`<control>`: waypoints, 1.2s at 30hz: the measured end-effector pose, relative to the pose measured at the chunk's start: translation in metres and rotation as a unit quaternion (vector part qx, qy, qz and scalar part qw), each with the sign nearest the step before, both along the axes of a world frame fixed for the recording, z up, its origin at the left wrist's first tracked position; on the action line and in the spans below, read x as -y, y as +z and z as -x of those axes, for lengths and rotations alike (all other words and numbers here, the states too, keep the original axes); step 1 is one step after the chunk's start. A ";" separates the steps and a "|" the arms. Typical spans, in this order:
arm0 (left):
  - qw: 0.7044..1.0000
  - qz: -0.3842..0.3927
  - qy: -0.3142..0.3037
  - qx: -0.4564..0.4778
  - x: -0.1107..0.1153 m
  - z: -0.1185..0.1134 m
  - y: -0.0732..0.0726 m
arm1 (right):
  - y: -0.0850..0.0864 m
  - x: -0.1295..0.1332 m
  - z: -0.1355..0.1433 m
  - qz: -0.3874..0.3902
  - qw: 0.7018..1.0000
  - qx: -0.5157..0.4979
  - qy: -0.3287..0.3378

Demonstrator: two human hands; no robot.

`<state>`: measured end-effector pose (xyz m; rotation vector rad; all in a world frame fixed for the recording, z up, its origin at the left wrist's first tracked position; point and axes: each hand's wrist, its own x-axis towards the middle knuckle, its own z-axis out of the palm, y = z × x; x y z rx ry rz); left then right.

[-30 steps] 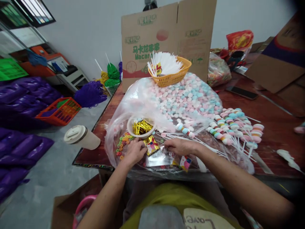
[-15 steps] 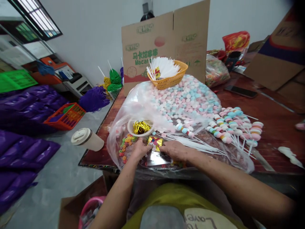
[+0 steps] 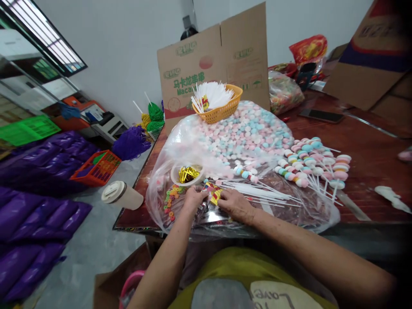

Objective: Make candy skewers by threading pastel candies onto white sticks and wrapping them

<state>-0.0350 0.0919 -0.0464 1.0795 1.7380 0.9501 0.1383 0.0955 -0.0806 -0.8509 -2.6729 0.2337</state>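
Gold-and-red printed packet [image 3: 215,194] sits between left hand [image 3: 194,197], touching its left edge, cannot tell if pinching, and right hand [image 3: 236,206], pinching its right edge. Probably light, thin, slick, easily creased; grip side edges. Gold twist ties [image 3: 188,174] just beyond left hand.

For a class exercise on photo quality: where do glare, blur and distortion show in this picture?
Head view throughout: glare whitens the silver sheet below the left hand and right hand; sheen lies on the clear plastic bag; the purple bags look smeared; the window slants, perhaps partly from a wide lens; the right edge darkens; print on the yellow packet is unreadable.
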 end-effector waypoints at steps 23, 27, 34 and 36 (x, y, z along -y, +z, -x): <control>0.998 -0.008 0.016 -0.052 0.056 0.014 0.020 | 0.040 -0.005 -0.038 0.039 0.973 -0.219 -0.059; 0.990 -0.077 -0.063 -0.098 0.064 0.007 0.041 | 0.065 0.018 -0.044 0.103 0.920 -0.349 -0.144; 0.979 -0.123 -0.091 0.132 0.064 -0.036 0.056 | 0.080 0.043 -0.031 0.537 0.743 -0.388 -0.094; 0.979 -0.078 -0.116 0.148 0.064 -0.041 0.056 | 0.077 0.048 -0.030 0.486 0.766 -0.404 -0.122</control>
